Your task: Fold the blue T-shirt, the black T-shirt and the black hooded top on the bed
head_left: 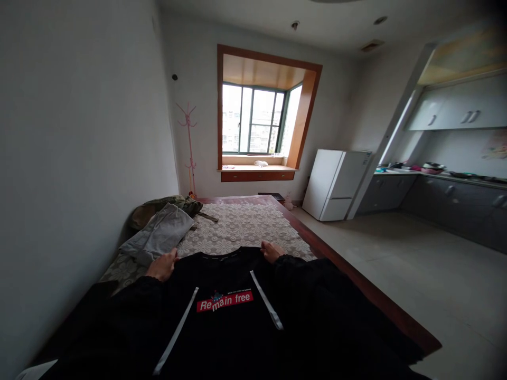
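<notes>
A black sweatshirt (225, 335) with a red "Remain free" print and two white strips lies spread in front of me, its neckline facing away. My left hand (163, 265) is closed on its left shoulder. On the other side of the neckline, my right hand (271, 252) pinches the right shoulder. My dark sleeves blend into the black cloth, so the garment's outer edges are hard to make out. Just beyond my left hand lies a folded grey garment (160, 232), next to a camouflage-patterned bag or cloth (148, 210).
The table (328, 250) has a dark red wooden edge and a floral lace cloth (241, 219). A white wall (87, 121) runs close along the left. Farther off stand a pink coat rack (190, 142), a white fridge (332, 184) and grey kitchen cabinets (447, 200).
</notes>
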